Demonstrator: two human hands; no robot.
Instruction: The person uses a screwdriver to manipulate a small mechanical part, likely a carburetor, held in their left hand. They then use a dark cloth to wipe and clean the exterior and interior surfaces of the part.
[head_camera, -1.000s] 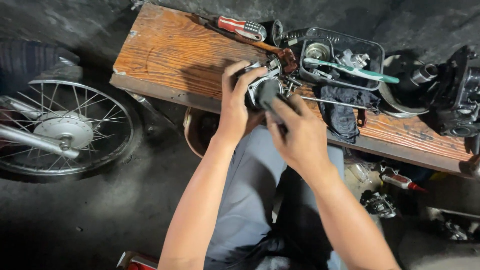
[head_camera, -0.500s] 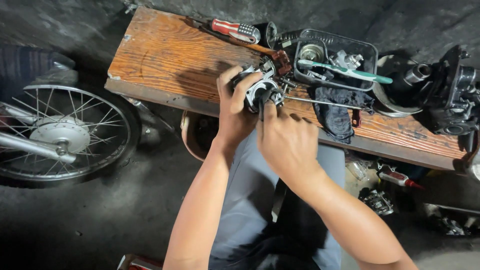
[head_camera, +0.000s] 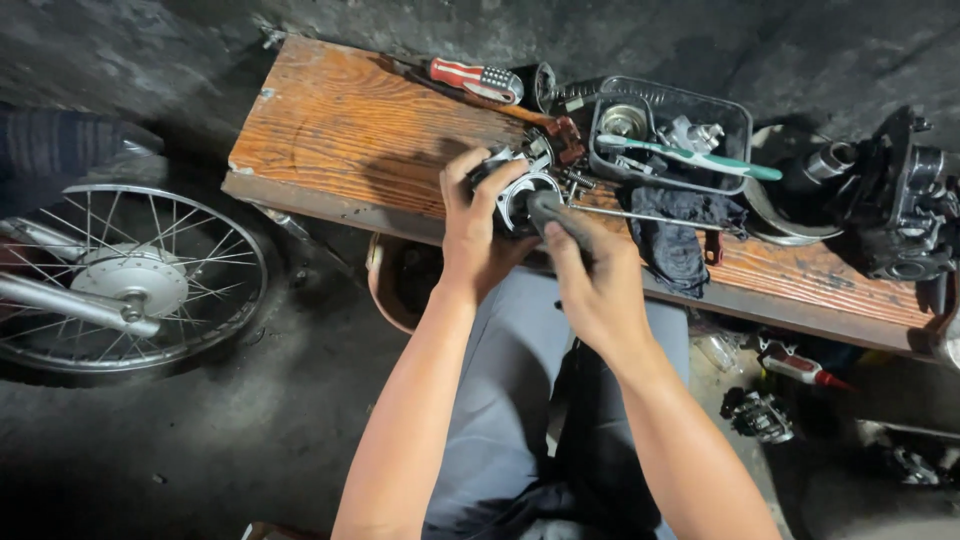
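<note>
Head view: left hand (head_camera: 478, 228) grips a half-hidden metal part (head_camera: 522, 190) at the wooden bench (head_camera: 360, 130) edge; right hand (head_camera: 592, 282) clasps a dark tool handle (head_camera: 553, 208).

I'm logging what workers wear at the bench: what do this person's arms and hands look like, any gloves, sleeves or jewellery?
Both forearms are bare right up to the bottom edge of the picture, with no sleeves showing. The left hand and right hand wear no gloves. No watch, ring or wristband shows. Below the arms, grey trousers cover the lap.
</note>
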